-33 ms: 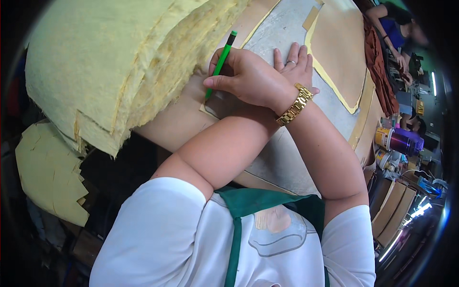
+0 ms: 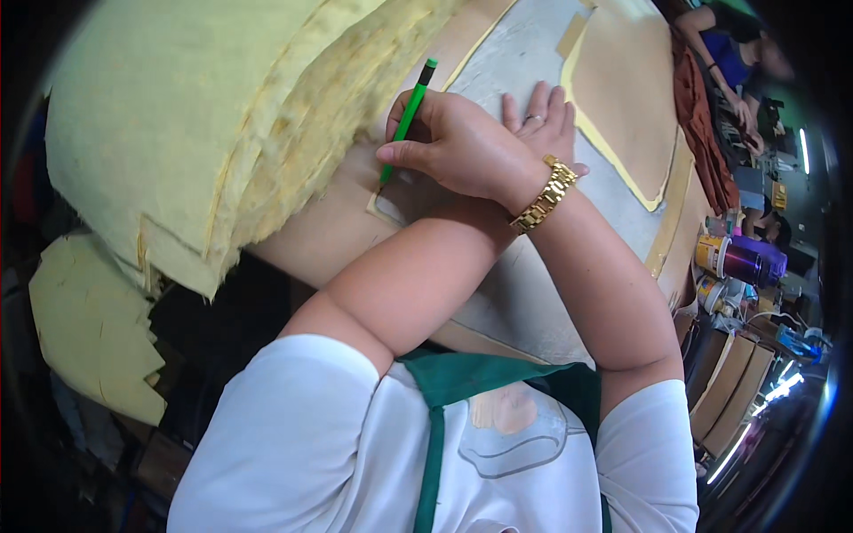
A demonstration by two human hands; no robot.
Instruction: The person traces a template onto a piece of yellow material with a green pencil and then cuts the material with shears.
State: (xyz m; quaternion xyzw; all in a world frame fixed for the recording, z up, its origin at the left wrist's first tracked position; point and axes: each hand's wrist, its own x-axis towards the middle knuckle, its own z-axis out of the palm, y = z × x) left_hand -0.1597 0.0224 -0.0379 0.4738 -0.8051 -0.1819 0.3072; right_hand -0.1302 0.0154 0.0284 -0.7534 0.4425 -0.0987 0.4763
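Note:
My right hand (image 2: 453, 147), with a gold bracelet on its wrist, grips a green pencil (image 2: 407, 115). The pencil's tip rests at the edge of a small pale pattern piece (image 2: 395, 206) lying on a tan sheet (image 2: 329, 231). My left forearm crosses under the right wrist. My left hand (image 2: 544, 114), with a ring on one finger, lies flat with fingers spread on the grey sheet (image 2: 524, 53) just beyond the right hand.
A thick stack of yellow foam sheets (image 2: 204, 124) fills the left, and more foam (image 2: 89, 329) lies lower left. A tan piece edged in yellow (image 2: 626, 98) lies at the upper right. Cans and a purple bottle (image 2: 742, 259) stand right. Another person (image 2: 729, 62) works at the far right.

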